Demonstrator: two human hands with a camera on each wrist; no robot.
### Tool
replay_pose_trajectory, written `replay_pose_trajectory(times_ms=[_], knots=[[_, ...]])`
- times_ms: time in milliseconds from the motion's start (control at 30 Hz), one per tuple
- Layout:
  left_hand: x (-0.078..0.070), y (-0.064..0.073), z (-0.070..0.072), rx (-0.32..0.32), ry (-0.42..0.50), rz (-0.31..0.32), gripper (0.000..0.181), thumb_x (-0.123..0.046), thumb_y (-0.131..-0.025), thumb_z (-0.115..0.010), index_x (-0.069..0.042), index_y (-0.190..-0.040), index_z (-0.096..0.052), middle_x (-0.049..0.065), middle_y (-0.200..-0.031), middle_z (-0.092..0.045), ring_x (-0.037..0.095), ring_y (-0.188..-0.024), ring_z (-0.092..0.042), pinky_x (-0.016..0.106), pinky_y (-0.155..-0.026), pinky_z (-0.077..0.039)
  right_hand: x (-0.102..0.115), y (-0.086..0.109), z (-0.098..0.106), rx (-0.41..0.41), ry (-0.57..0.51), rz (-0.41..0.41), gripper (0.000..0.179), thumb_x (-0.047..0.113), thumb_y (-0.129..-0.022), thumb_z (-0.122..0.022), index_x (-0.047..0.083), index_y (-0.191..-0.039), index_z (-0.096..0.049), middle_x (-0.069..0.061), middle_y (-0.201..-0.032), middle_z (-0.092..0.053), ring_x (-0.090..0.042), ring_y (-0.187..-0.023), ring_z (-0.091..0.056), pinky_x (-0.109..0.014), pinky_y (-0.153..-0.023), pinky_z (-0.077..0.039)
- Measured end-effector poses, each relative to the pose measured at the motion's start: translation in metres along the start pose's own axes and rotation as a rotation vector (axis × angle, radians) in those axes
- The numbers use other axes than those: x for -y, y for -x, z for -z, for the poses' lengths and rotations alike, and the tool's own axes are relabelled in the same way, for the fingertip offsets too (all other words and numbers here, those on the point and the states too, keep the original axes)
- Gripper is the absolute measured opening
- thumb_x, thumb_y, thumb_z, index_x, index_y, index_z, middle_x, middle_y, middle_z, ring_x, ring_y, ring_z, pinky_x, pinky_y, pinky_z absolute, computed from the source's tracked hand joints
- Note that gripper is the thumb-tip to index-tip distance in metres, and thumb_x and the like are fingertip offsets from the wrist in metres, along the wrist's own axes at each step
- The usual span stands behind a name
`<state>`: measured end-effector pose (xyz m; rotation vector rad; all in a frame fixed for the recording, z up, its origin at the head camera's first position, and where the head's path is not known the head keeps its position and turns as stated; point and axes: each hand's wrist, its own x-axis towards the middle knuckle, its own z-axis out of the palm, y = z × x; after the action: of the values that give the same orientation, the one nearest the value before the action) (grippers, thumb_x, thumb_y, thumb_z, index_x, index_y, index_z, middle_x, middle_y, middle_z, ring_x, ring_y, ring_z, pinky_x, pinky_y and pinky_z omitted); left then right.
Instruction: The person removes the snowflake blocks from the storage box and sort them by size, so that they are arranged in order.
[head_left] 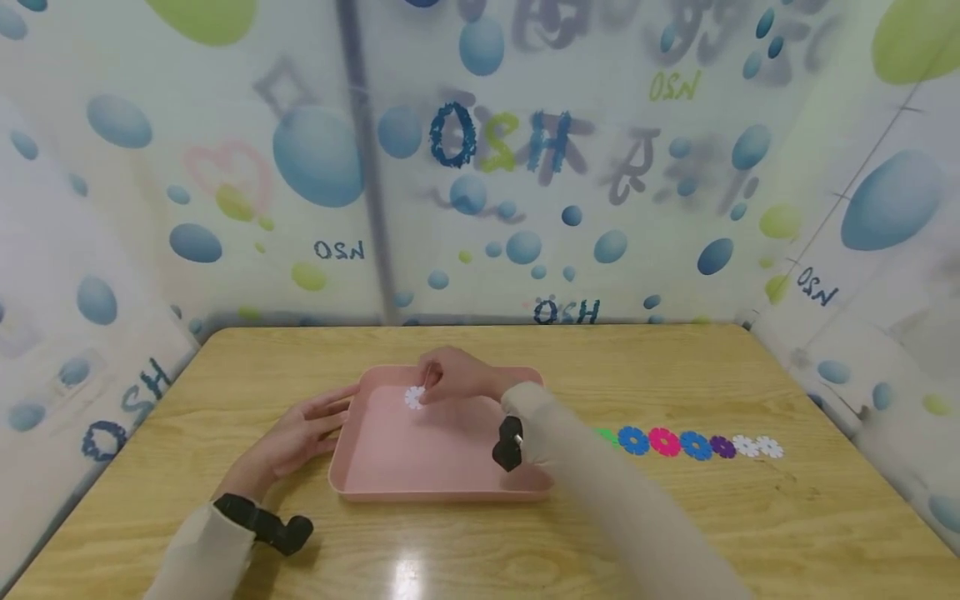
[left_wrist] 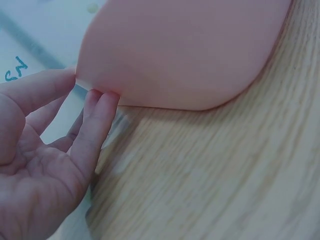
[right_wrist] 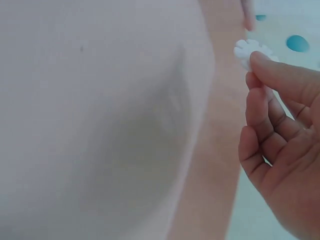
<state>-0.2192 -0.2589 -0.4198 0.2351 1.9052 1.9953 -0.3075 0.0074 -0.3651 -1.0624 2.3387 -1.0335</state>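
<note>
A pink rectangular tray (head_left: 420, 450) lies on the wooden table in the head view. Between thumb and forefinger, my right hand (head_left: 453, 373) pinches a white snowflake disc (head_left: 413, 397) over the far left part of the tray. The right wrist view shows the notched rim of this white disc (right_wrist: 245, 50) sticking out past the thumb. My left hand (head_left: 300, 433) touches the tray's left side with its fingers extended. In the left wrist view, the fingertips (left_wrist: 107, 102) rest against the outer wall of the tray (left_wrist: 190, 55).
To the right of the tray, a row of snowflake discs runs across the table (head_left: 675, 533): green, blue, a pink disc (head_left: 664, 442), blue, purple and white. My right forearm covers the row's left end. A patterned curtain (head_left: 480, 250) hangs behind the table.
</note>
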Motion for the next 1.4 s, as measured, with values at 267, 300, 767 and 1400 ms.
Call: replay_pose_trajectory(times_ms=[267,300,767,1400], knots=[[-0.001,0.001,0.001,0.005,0.002,-0.001,0.059,-0.013,-0.095,-0.050,-0.003,-0.145,-0.020,0.026,-0.146,-0.017,0.013,-0.114,-0.051,0.034,-0.091,-0.046,0.000,0.035,0.032,-0.032,0.015,0.017,0.013,0.012,-0.080,-0.071,0.011,-0.088,-0.061,-0.003,-0.077,-0.056,-0.016,-0.072,-0.051,-0.023,-0.063,-0.046],[-0.001,0.001,0.000,0.006,0.002,-0.002,0.059,-0.013,-0.095,-0.050,-0.003,-0.145,-0.020,0.026,-0.146,-0.017,0.013,-0.114,-0.051,0.034,-0.090,-0.046,0.000,0.040,0.036,-0.035,0.012,0.030,0.013,0.012,-0.080,-0.071,0.010,-0.088,-0.061,-0.003,-0.077,-0.056,-0.016,-0.072,-0.051,-0.024,-0.063,-0.047],[-0.001,0.002,-0.001,0.003,-0.007,0.011,0.060,-0.016,-0.095,-0.051,-0.004,-0.146,-0.020,0.025,-0.147,-0.017,0.012,-0.115,-0.049,0.033,-0.092,-0.045,-0.048,0.127,0.083,-0.169,0.016,-0.037,0.013,0.010,-0.082,-0.068,0.006,-0.087,-0.058,-0.003,-0.075,-0.056,-0.019,-0.068,-0.050,-0.029,-0.061,-0.046],[-0.001,0.001,0.001,0.012,0.001,0.009,0.058,-0.016,-0.096,-0.050,-0.006,-0.146,-0.022,0.023,-0.147,-0.018,0.011,-0.115,-0.049,0.032,-0.092,-0.045,-0.125,0.288,0.126,-0.446,0.039,-0.273,0.018,0.013,-0.086,-0.065,-0.001,-0.091,-0.055,-0.003,-0.074,-0.056,-0.014,-0.065,-0.051,-0.028,-0.059,-0.049]])
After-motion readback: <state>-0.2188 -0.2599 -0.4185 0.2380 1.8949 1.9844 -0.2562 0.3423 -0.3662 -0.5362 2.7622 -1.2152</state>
